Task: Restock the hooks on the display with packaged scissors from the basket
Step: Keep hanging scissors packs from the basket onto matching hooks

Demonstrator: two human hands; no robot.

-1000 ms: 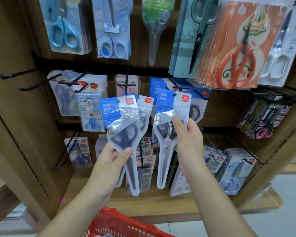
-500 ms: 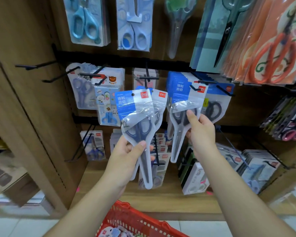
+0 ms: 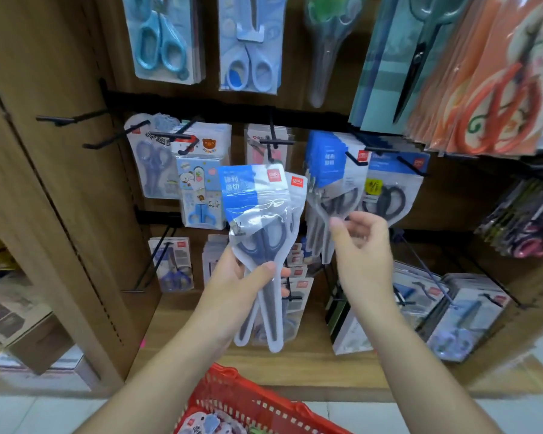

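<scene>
Packs waiting at the display, two in one hand.
The left hand (image 3: 242, 277) is gripping two packaged scissors (image 3: 257, 220) low down, thumb across the front, above the red basket (image 3: 232, 399). The right hand (image 3: 361, 245) is hovering loose-fingered and empty beside the hung packs (image 3: 333, 170) on their hook (image 3: 356, 159). The packs are looking light, glossy and probably slippery, so pinching the card header beside its hole is likely the surest hold.

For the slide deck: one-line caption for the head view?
Left hand holds two packaged scissors before the display; right hand open beside the hung packs, red basket below.
</scene>
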